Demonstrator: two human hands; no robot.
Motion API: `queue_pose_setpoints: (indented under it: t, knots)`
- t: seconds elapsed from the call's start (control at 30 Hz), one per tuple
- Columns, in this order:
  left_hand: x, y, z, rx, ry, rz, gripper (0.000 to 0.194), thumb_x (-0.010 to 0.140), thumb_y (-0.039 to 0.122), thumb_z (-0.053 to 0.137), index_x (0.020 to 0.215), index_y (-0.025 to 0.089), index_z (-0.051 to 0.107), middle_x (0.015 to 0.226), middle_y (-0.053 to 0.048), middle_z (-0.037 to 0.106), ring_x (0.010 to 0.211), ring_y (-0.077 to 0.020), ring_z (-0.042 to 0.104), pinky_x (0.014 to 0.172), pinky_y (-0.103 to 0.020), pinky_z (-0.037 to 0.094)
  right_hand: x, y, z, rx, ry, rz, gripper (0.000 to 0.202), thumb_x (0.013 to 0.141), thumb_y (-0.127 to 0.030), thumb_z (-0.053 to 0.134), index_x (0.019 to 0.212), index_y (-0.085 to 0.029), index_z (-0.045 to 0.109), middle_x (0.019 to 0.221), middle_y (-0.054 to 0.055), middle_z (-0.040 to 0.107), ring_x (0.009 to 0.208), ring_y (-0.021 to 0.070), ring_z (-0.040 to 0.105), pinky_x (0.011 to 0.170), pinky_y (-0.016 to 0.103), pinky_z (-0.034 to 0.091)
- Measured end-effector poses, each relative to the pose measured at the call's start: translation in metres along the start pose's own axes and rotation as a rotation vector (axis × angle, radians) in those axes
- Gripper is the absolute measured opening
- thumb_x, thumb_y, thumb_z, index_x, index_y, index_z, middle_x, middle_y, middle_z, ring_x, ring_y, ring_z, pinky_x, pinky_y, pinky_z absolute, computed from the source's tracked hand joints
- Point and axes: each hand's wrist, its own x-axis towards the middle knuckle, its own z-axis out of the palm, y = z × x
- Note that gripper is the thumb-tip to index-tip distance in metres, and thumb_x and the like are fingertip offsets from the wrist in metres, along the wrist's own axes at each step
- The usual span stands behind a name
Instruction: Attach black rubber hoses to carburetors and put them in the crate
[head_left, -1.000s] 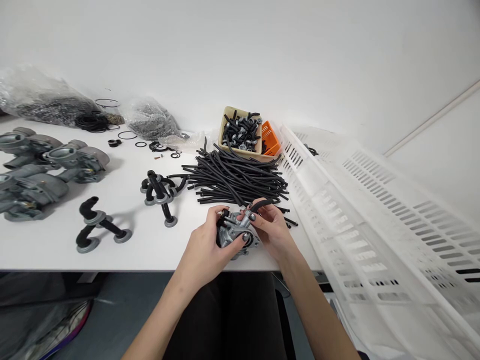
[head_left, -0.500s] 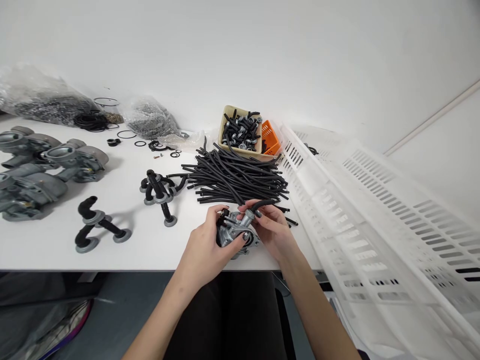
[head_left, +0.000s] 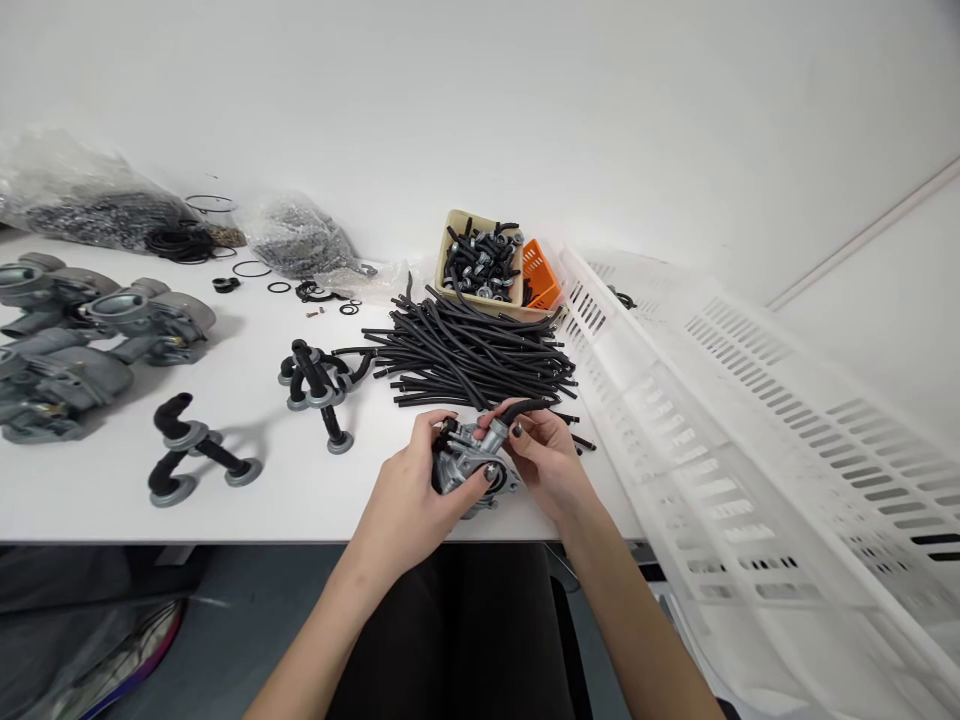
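Note:
A grey metal carburetor (head_left: 466, 462) is held just above the table's front edge. My left hand (head_left: 412, 490) is wrapped round its left side, thumb pressed across the front near a round opening. At the carburetor's upper right, my right hand (head_left: 546, 450) is closed round the metal cap at the base of a short black rubber boot (head_left: 523, 408). The boot bends off to the right. Some of the right fingers are hidden behind the cap. Just beyond both hands lies a heap of black rubber hoses (head_left: 472, 350).
White slotted crates (head_left: 675, 440) line the right side. At the back stand a cream bin (head_left: 459, 222) of capped boots and an orange basket (head_left: 541, 275). Capped boots (head_left: 187, 435) stand at left, with more carburetors (head_left: 150, 320) and plastic bags of parts (head_left: 300, 235) beyond.
My right thumb has shifted slightly at the cap. My left hand and the carburetor have stayed in place.

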Motion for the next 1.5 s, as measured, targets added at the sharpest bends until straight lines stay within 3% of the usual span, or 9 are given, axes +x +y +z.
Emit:
queue_pose_setpoints:
  t: [0.23, 0.5, 0.7, 1.37, 1.5]
  knots:
    - [-0.0011, 0.0077, -0.0042, -0.058, -0.047, -0.016, 0.051, 0.083, 0.045, 0.061, 0.125, 0.025, 0.041, 0.120, -0.009, 0.067, 0.108, -0.0289, 0.065, 0.088, -0.040, 0.050, -0.0006, -0.0014, -0.0031, 0.025, -0.046, 0.035, 0.013, 0.082, -0.032, 0.077, 0.094, -0.026, 0.074, 0.095, 0.001, 0.076, 0.089, 0.0176, 0.070, 0.086, 0.030, 0.053]
    - [-0.0017, 0.0094, -0.0057, -0.059, -0.051, -0.018, 0.052, 0.085, 0.046, 0.059, 0.128, 0.024, 0.040, 0.119, -0.010, 0.068, 0.107, -0.0296, 0.065, 0.083, -0.040, 0.051, -0.0038, -0.0040, -0.0017, -0.047, -0.015, 0.087, 0.024, 0.079, -0.035, 0.079, 0.101, -0.027, 0.073, 0.113, 0.005, 0.073, 0.091, 0.0201, 0.071, 0.088, 0.034, 0.052]
    - [-0.0023, 0.0087, -0.0054, -0.045, -0.049, -0.019, 0.052, 0.084, 0.046, 0.059, 0.127, 0.024, 0.040, 0.115, -0.010, 0.069, 0.103, -0.0294, 0.067, 0.081, -0.039, 0.052, -0.0016, 0.0000, -0.0027, -0.053, 0.068, 0.091, 0.031, 0.072, -0.035, 0.084, 0.101, -0.027, 0.075, 0.091, 0.002, 0.073, 0.084, 0.0203, 0.071, 0.081, 0.033, 0.054]
    - [-0.0023, 0.0092, -0.0058, -0.052, -0.049, -0.019, 0.049, 0.085, 0.046, 0.059, 0.125, 0.024, 0.040, 0.113, -0.010, 0.069, 0.103, -0.0290, 0.067, 0.081, -0.039, 0.051, -0.0013, -0.0016, 0.0009, -0.048, 0.125, 0.123, 0.026, 0.067, -0.032, 0.087, 0.088, -0.025, 0.073, 0.093, 0.000, 0.070, 0.080, 0.0171, 0.071, 0.080, 0.030, 0.051]
    - [-0.0022, 0.0088, -0.0055, -0.045, -0.040, -0.022, 0.050, 0.084, 0.045, 0.059, 0.125, 0.025, 0.040, 0.115, -0.009, 0.069, 0.105, -0.0293, 0.067, 0.079, -0.037, 0.052, -0.0021, -0.0021, 0.0003, -0.049, 0.103, 0.111, 0.024, 0.073, -0.039, 0.082, 0.090, -0.024, 0.074, 0.094, 0.003, 0.072, 0.084, 0.0192, 0.070, 0.082, 0.032, 0.051]
